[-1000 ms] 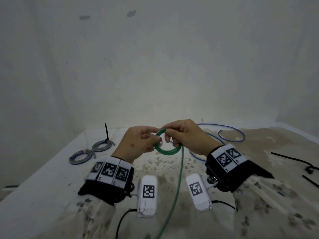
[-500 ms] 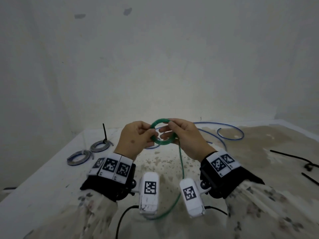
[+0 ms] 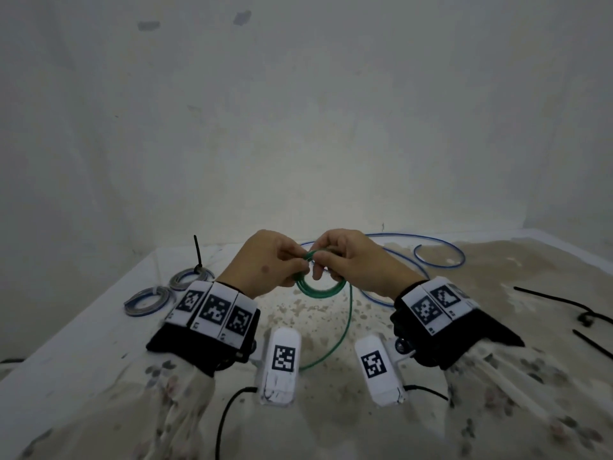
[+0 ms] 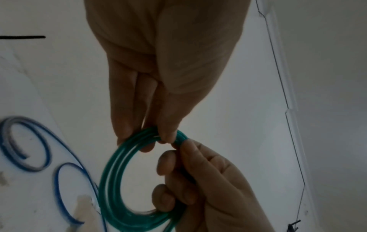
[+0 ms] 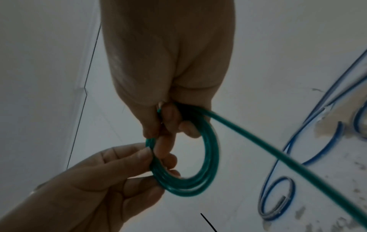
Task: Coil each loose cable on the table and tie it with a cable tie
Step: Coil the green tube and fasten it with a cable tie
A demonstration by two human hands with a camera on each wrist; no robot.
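Observation:
A green cable coil [image 3: 319, 291] of several turns hangs in the air above the table. My left hand [image 3: 292, 260] pinches its top left between thumb and fingers [image 4: 158, 136]. Right beside it, my right hand [image 3: 328, 257] grips the top of the green coil [image 5: 210, 157] with its fingers [image 5: 168, 119] curled through the ring. A loose green tail [image 3: 345, 327] drops from the right hand [image 4: 198, 180] and curves toward the left wrist camera. In the right wrist view the tail [image 5: 278, 157] runs off to the lower right, and the left hand [image 5: 119, 172] holds the ring's left side.
A loose blue cable [image 3: 441, 254] sprawls on the stained table [image 3: 497, 293] behind my hands. Two tied grey-blue coils [image 3: 149, 298] [image 3: 189, 278] lie at the left, one with a black tie [image 3: 198, 254] sticking up. Black cable ties [image 3: 557, 300] [image 3: 593, 343] lie at the right.
Both hands have turned the coil while holding it. The loose green tail has drawn in: it ran off the bottom of the view and now curves up short by the left wrist camera.

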